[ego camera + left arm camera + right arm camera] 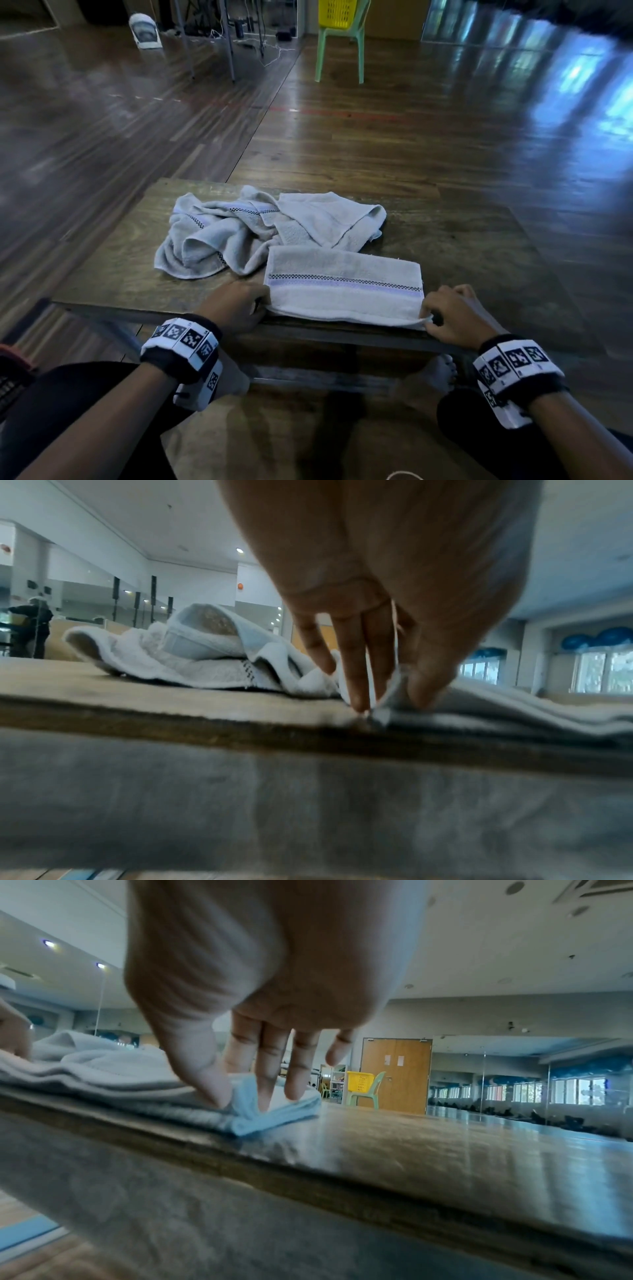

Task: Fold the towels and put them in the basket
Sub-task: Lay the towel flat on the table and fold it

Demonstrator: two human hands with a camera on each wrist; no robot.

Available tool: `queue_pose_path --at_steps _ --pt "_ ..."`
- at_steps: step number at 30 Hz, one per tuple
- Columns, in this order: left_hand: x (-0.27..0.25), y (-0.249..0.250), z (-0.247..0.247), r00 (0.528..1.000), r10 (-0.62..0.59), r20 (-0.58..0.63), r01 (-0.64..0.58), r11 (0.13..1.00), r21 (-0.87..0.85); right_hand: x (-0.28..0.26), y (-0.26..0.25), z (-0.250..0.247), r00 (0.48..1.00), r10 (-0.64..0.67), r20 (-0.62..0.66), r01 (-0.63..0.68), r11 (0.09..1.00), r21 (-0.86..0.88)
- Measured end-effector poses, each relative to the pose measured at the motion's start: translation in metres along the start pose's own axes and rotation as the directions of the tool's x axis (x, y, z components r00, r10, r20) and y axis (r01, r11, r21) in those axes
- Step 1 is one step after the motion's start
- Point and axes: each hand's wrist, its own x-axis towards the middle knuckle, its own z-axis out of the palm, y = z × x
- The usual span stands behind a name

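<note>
A pale grey towel (342,284) with a checked and lilac stripe lies folded flat at the near edge of the low wooden table (462,233). My left hand (236,305) pinches its near left corner (383,710) between thumb and fingers. At the near right corner (246,1118), my right hand (452,315) pinches the layers the same way. Behind the folded towel lies a crumpled heap of more grey towels (239,233). A yellow basket (337,13) stands on a green chair far across the room.
The green plastic chair (339,51) stands on the shiny wooden floor ahead. Metal stand legs and cables (226,37) are at the back left, with a white object (145,31) on the floor. My bare feet (438,373) show under the table.
</note>
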Motion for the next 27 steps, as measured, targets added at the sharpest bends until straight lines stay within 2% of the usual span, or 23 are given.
queue_pose_path --at_steps 3,4,5,6,7,8,9,10,11,13,15,17,24,27 --pt "0.002 0.003 -0.009 0.998 -0.042 0.055 0.042 0.999 0.014 -0.001 -0.004 -0.008 0.998 0.028 0.057 -0.030 0.999 0.039" --pt "0.003 0.004 -0.011 0.998 -0.058 0.010 0.057 0.998 0.041 0.000 -0.005 -0.010 0.998 0.053 0.021 -0.054 0.996 0.068" --pt "0.006 0.006 -0.012 0.994 -0.059 -0.088 0.065 0.996 0.059 0.002 -0.006 -0.012 0.993 0.065 -0.096 -0.054 0.992 0.111" --pt "0.008 0.008 -0.014 0.969 -0.041 -0.245 0.059 0.996 0.070 0.003 -0.005 -0.015 0.956 0.076 -0.284 -0.035 0.989 0.146" --pt "0.009 0.009 -0.017 0.907 -0.001 -0.420 0.039 0.996 0.080 0.002 -0.003 -0.019 0.872 0.087 -0.481 -0.012 0.988 0.156" --pt "0.010 0.010 -0.020 0.827 0.035 -0.561 0.022 0.995 0.094 0.000 -0.003 -0.023 0.769 0.089 -0.633 -0.005 0.991 0.134" --pt "0.009 0.010 -0.023 0.769 0.059 -0.636 0.020 0.993 0.116 -0.001 -0.003 -0.026 0.702 0.082 -0.707 -0.013 0.995 0.103" --pt "0.008 0.008 -0.022 0.765 0.076 -0.640 0.023 0.989 0.144 -0.002 -0.003 -0.026 0.699 0.059 -0.713 -0.016 0.998 0.067" --pt "0.005 0.005 -0.018 0.803 0.086 -0.589 0.023 0.984 0.175 -0.004 -0.003 -0.023 0.741 0.025 -0.671 -0.018 1.000 0.018" --pt "-0.001 -0.001 -0.003 0.921 0.081 -0.380 0.010 0.973 0.230 -0.005 -0.003 -0.008 0.877 -0.049 -0.477 -0.004 0.994 -0.110" --pt "-0.008 -0.004 0.013 0.977 0.070 -0.201 -0.015 0.966 0.259 -0.008 -0.001 0.011 0.962 -0.060 -0.266 0.015 0.986 -0.168" --pt "-0.011 -0.006 0.020 0.985 0.049 -0.163 -0.012 0.975 0.220 -0.011 0.000 0.020 0.980 -0.035 -0.195 0.002 0.986 -0.165" --pt "-0.010 -0.006 0.010 0.976 0.029 -0.217 0.005 0.988 0.155 -0.017 -0.002 0.009 0.959 0.015 -0.283 -0.042 0.995 -0.090" --pt "-0.012 -0.007 0.011 0.980 0.051 -0.193 -0.019 0.986 0.165 -0.022 -0.003 0.012 0.971 0.014 -0.239 -0.036 0.995 -0.089"
